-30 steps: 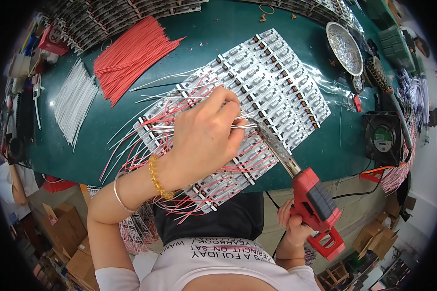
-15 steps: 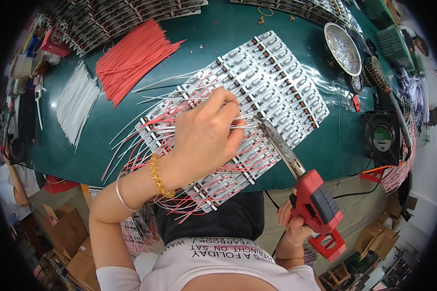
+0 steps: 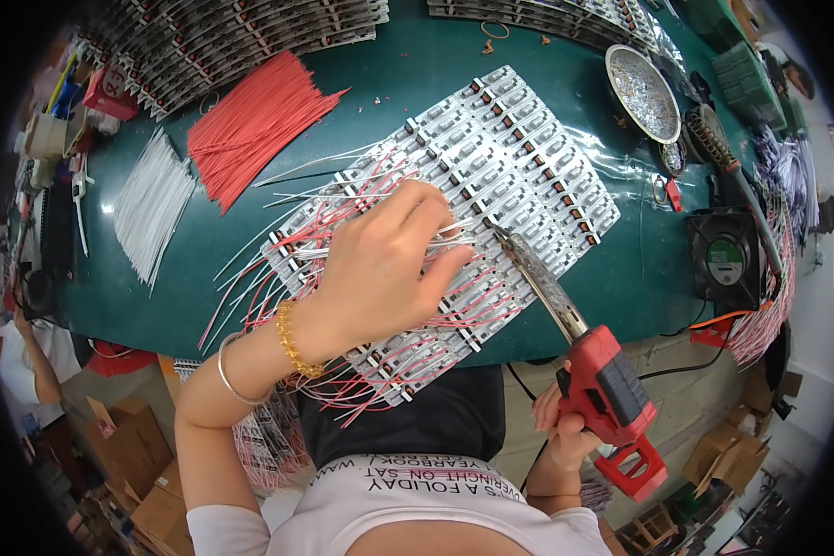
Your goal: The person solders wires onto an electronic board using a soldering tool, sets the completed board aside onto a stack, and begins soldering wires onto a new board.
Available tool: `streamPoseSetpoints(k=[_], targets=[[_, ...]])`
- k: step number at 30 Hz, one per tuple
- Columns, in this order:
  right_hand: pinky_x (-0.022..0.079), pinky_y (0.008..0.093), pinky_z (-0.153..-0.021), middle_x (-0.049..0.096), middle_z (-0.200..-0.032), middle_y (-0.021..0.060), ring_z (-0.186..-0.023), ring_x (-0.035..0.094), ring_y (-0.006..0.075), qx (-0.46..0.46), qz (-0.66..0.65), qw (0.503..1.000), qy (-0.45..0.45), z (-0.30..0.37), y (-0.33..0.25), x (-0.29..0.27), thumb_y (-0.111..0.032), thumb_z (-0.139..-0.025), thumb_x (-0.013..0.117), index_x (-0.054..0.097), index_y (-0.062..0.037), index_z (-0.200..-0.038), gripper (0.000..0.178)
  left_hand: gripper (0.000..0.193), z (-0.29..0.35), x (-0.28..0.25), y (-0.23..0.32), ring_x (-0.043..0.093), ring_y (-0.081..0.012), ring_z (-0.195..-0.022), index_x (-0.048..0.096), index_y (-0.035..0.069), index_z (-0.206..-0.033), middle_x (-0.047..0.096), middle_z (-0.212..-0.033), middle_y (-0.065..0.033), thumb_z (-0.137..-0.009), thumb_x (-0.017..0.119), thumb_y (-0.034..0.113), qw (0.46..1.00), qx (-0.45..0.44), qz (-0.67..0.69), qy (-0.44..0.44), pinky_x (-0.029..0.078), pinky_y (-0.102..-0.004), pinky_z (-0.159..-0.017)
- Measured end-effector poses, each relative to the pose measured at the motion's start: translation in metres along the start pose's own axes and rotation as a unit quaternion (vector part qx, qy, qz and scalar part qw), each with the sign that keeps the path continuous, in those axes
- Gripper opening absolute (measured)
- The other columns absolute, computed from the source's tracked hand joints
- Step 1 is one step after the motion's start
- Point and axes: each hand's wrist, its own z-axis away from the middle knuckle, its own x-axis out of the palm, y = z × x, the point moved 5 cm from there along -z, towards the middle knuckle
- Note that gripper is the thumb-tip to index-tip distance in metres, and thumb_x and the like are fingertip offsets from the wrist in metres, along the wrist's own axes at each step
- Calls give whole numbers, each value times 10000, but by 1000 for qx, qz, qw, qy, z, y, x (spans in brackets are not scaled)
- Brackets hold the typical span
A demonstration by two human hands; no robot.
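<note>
A grey-white panel of several joined small units (image 3: 519, 167) lies slanted on the table, with red and white wires running from its left and lower units. Over its middle, my left hand (image 3: 380, 269) has its thumb and fingers closed around several thin white wires (image 3: 452, 236), whose ends point right. In my right hand (image 3: 565, 435) is a red and black soldering gun (image 3: 607, 385), gripped by its handle below the table edge. Its dark metal tip reaches up-left to the panel, just right of the wire ends. The exact contact at the tip is too small to tell.
Bundles of red wires (image 3: 255, 130) and white wires (image 3: 155, 208) lie on the green table at left. More stacked panels (image 3: 232, 46) stand at the back. To the right are a round metal dish (image 3: 641, 93), a soldering iron in a coiled holder (image 3: 713, 134) and a black fan (image 3: 725, 259).
My left hand has shifted slightly left, its thumb lower and the wire ends drawn back a little from the tip. The soldering gun stays nearly in place. The whole view has shifted a little.
</note>
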Motion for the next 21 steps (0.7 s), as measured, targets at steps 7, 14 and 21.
streamPoseSetpoints(k=[7,14,21], targets=[[380,241,-408,422,-490,-7,-388,428,109,-15,8,1000,16,3,-2,-10,-585,-776,616,417,100,-1217,838,83,0,-16,2,588,-239,-692,579,14,-838,598,-913,-101,-784,640,9,992,95,-31,73,465,-337,-622],[387,244,-441,414,-484,-26,-391,422,107,-20,2,1000,4,7,6,-19,-640,-776,565,404,51,-1265,862,103,5,-14,24,530,-221,-606,558,49,-808,547,-611,-44,-774,655,49,999,16,-4,35,368,-343,-665],[394,248,-453,413,-481,-28,-391,426,109,18,9,1000,-19,11,9,-19,-651,-788,540,374,52,-1290,880,130,7,8,18,466,-230,-667,525,64,-758,504,-663,-52,-779,651,89,996,11,-86,-8,326,-368,-695]])
